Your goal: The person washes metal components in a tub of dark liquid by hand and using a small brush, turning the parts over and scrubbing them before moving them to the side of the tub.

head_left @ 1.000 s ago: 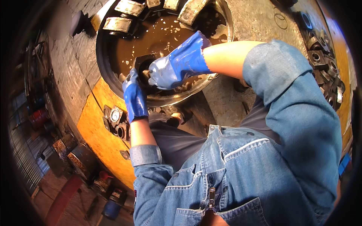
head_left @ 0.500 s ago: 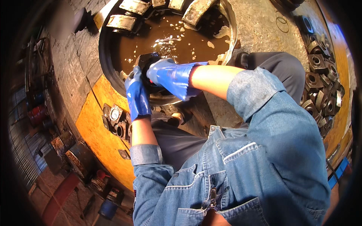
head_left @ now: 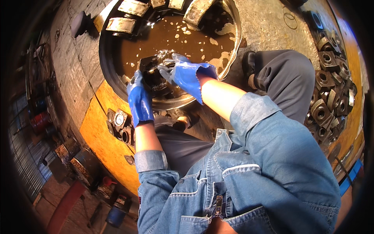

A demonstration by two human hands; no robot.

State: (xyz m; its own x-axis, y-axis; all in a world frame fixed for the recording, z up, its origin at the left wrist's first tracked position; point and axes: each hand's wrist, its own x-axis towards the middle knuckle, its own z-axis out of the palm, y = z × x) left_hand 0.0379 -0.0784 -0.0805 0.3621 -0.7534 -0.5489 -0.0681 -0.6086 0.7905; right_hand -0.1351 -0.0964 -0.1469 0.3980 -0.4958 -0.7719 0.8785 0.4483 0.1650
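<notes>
A worn grey concrete floor [head_left: 269, 31] surrounds a round, dark-walled metal basin [head_left: 236, 50] of murky brown liquid [head_left: 183, 43]. Inside the basin, near its rim on the person's side, a dark, wet, block-shaped metal part [head_left: 152, 80] with a round opening sits between the hands. The left hand [head_left: 138, 95], in a shiny blue rubber glove, is closed along the part's left edge. The right hand [head_left: 181, 72], gloved alike, lies at the part's right side with its fingers bent and slightly parted; whether they pinch anything cannot be told. Across the basin, pale, crusted metal blocks [head_left: 121, 25] line the far edge. Left of the person, a few small dark metal fittings [head_left: 120, 123] lie on a yellow sheet [head_left: 105, 117]; on the right, a heap of square-flanged metal pieces [head_left: 323, 109] spreads beyond the person's dark-trousered knee [head_left: 290, 72].
</notes>
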